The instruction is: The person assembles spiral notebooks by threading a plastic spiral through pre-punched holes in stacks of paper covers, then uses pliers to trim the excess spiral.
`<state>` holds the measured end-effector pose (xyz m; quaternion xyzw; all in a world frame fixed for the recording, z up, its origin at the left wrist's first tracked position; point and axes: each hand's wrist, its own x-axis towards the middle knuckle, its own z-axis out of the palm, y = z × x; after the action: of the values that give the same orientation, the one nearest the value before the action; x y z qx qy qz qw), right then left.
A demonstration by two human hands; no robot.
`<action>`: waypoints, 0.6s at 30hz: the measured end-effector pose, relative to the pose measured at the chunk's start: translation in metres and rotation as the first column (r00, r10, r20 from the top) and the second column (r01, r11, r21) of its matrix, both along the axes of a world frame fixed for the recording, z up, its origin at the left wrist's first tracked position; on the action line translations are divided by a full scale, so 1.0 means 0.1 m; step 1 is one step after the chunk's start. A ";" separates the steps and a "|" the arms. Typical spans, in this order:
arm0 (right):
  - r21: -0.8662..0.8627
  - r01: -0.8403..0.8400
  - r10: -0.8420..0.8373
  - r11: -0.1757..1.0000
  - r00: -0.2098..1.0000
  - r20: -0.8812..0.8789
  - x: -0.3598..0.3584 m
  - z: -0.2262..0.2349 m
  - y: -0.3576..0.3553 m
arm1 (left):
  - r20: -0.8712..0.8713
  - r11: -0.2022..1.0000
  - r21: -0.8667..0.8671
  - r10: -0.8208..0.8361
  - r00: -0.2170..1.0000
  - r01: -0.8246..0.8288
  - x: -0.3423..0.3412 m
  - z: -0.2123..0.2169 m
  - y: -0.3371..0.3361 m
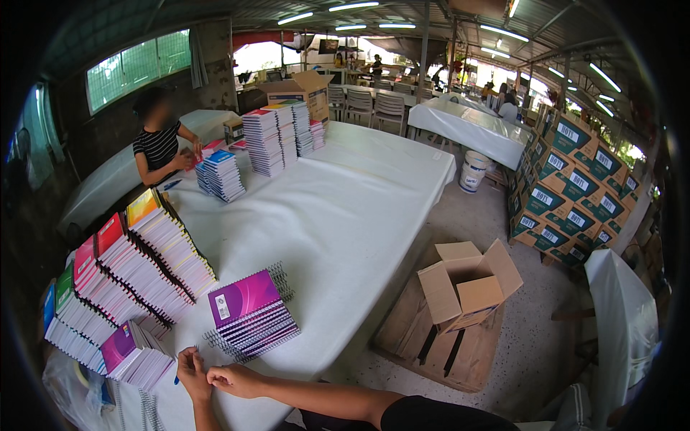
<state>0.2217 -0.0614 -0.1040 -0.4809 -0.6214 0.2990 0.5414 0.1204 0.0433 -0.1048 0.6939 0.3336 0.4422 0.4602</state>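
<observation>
White cloth covers the long work table (pixel 345 208) under a corrugated shed roof lit by tube lamps. At its near edge the person's left hand (pixel 192 373) and right hand (pixel 233 379) meet, fingers curled together; a small blue object (pixel 175 378) shows just beside the left hand, but whether either hand actually grips it cannot be told. Just beyond the hands lies a short stack of spiral-bound notebooks with a purple cover on top (pixel 250 312), alternate spirals facing opposite ways. To the left lean tall slanted stacks of notebooks with red, yellow and green covers (pixel 136 262). At the far left of the table another person in a striped top (pixel 158 147) handles further notebook piles (pixel 223 174). On the floor to the right, an open brown cardboard box (pixel 467 284) sits on a wooden pallet (pixel 431 345).
</observation>
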 end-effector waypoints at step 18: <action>0.007 -0.002 0.002 1.000 1.000 0.003 0.00 -0.01 0.01 | -0.011 1.000 -0.003 0.003 1.000 -0.003 0.00 -0.01 0.00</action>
<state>0.2218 -0.0606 -0.1054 -0.4790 -0.6237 0.2965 0.5419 0.1205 0.0437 -0.1056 0.6950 0.3377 0.4387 0.4588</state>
